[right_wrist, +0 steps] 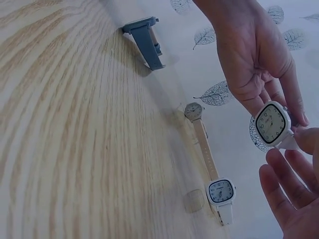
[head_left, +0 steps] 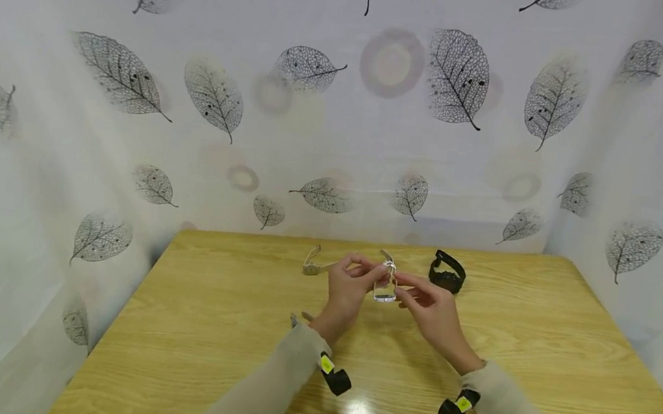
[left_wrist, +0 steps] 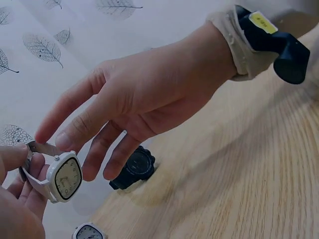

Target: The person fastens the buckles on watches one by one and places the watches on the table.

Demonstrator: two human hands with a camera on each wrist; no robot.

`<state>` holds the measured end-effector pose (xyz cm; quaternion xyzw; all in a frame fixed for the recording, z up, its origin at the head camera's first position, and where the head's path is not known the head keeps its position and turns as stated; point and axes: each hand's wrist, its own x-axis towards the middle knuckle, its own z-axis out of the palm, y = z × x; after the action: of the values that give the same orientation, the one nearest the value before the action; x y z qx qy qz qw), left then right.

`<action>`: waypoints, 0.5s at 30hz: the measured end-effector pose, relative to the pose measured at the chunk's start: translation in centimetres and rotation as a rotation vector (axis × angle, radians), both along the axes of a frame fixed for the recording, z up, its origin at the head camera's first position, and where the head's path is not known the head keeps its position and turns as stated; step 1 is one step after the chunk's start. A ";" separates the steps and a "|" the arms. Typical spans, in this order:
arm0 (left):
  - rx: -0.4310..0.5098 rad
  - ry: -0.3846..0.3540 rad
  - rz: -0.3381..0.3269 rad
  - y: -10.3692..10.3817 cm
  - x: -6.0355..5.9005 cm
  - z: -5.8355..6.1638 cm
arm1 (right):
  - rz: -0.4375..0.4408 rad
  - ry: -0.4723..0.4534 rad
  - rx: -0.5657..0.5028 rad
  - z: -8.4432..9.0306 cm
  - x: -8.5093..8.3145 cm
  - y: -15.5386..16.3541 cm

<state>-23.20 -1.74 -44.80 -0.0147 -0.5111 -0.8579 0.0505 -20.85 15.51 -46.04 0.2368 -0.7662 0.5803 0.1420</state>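
Hands meet over the tabletop (head_left: 229,332): left hand (head_left: 348,290) pinches the white watch (head_left: 385,289), right hand (head_left: 427,306) loose-fingered at three o'clock—steady the strap first.

Glossy wooden table (head_left: 217,331); smooth white plastic watch (right_wrist: 272,123).

We count five watches in all: one white square-faced watch (right_wrist: 272,123) held up between the hands, one black watch (left_wrist: 133,169) on the table, one grey-blue watch (right_wrist: 144,34) on its side, one round-faced watch with a beige strap (right_wrist: 198,130), and one more white square watch (right_wrist: 221,194) lying flat. We see two hands, a left hand (head_left: 348,290) and a right hand (head_left: 431,307), and one wooden table (head_left: 538,343)
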 end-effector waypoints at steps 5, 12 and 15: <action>-0.031 0.026 -0.036 -0.2 -0.1 -0.2 | 0.011 -0.017 -0.039 -1.0 -0.7 0.3; -0.443 0.203 -0.151 -1.5 0.2 -0.9 | 0.024 -0.073 -0.062 -1.0 -1.0 1.1; -0.601 0.266 -0.190 -2.0 0.5 -1.3 | 0.019 -0.115 -0.046 -1.1 -1.0 1.6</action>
<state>-22.72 -3.72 -46.12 -0.1880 -0.7264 -0.6604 0.0300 -21.83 17.10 -47.16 0.2072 -0.7573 0.6116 0.0975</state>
